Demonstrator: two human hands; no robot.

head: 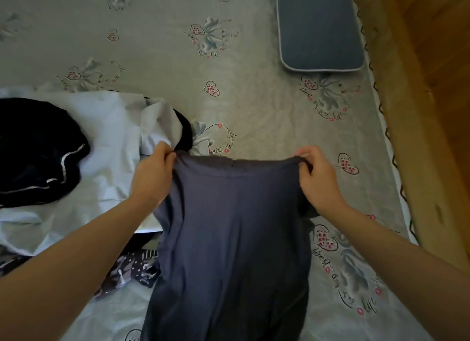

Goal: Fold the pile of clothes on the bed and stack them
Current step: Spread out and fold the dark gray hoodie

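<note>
A slate-blue garment (234,239) hangs stretched between both hands above the bed, its top edge pulled taut and the rest falling toward me. My left hand (152,172) pinches the top left corner. My right hand (318,175) pinches the top right corner. To the left lies the pile: a white garment (101,147), a black garment with white piping (35,147) on top of it, and a dark patterned piece (132,272) near my left forearm.
The bed sheet (267,106) is grey-green with heart and flower prints. A blue-grey pillow (318,25) lies at the far right. A wooden bed frame (432,111) runs along the right edge.
</note>
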